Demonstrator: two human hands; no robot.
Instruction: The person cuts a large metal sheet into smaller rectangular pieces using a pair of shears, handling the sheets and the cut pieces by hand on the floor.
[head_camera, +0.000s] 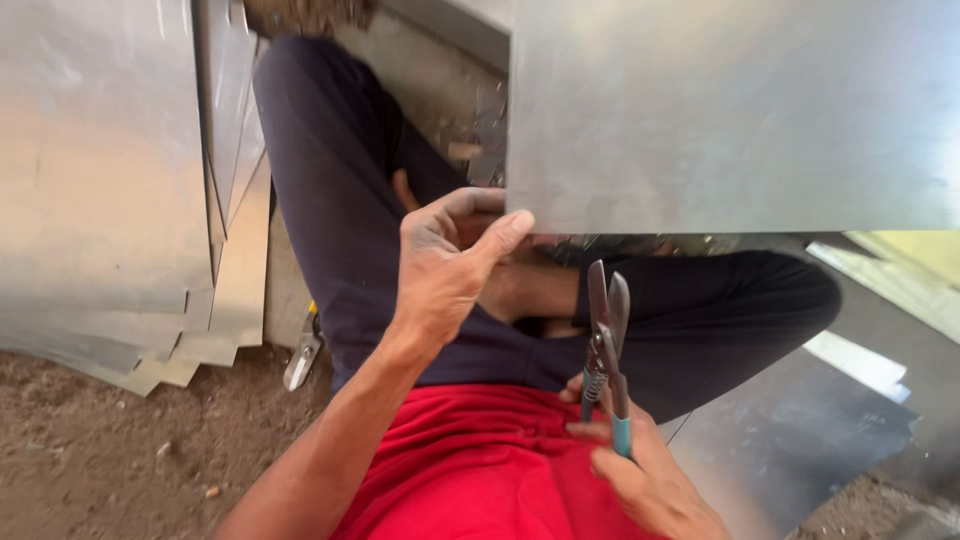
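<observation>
Left hand (445, 265) pinches metal sheet (730, 110) corner; right hand (640, 475) below sheet, clamped on tin snips (606, 345), blades apart.

— Held up in front: what kind of piece?
— Flat metal sheet (730, 110), dull silver, faintly mottled, lower edge straight and level, lower left corner pinched between thumb and fingers (505, 232) of the left hand (445, 265).
— And the tool below?
— Tin snips (606, 350), grey blades pointing up, slightly parted, just beneath the sheet's edge, not touching it; teal grips in the right hand (645, 480).
</observation>
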